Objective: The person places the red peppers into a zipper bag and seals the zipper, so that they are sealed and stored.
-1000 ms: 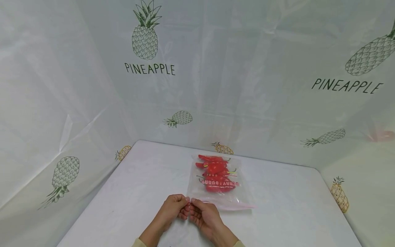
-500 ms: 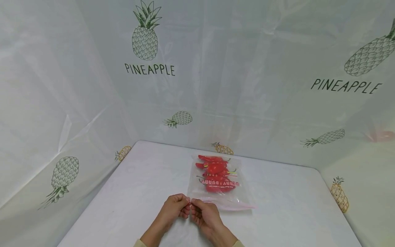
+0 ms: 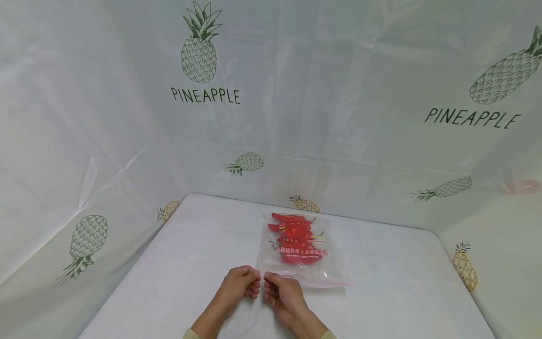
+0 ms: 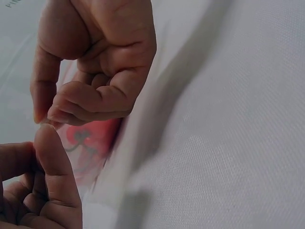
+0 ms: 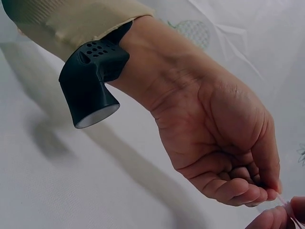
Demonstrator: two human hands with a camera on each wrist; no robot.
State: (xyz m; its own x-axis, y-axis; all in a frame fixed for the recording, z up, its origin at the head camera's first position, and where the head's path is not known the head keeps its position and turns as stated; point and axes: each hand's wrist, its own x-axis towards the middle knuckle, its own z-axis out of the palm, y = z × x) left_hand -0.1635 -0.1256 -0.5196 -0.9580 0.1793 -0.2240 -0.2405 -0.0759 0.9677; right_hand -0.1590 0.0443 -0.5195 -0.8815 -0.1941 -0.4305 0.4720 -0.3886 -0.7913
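A clear zip bag (image 3: pixel 334 268) lies flat on the table, several red peppers (image 3: pixel 296 230) with green stems inside it. Its pink zip edge (image 3: pixel 326 284) faces me. My left hand (image 3: pixel 239 285) pinches the left end of that edge between thumb and forefinger. Just to its right, my right hand (image 3: pixel 285 296) pinches the same edge, the fingertips of both hands a small gap apart. In the right wrist view a thin pinkish strip (image 5: pixel 285 200) of the bag runs between the left hand (image 5: pixel 214 129) and the right fingertips (image 5: pixel 271 219). The other fingers of both hands are curled in.
The white table (image 3: pixel 203 235) has rounded far corners. White sheets (image 3: pixel 338 117) printed with pineapples hang behind it and at both sides. A black camera mount (image 5: pixel 93 81) sits on the left wrist, below a beige sleeve (image 5: pixel 86 24).
My right hand has shifted slightly right along the zip edge, widening the gap between the fingertips. My left hand and the bag have stayed almost in place.
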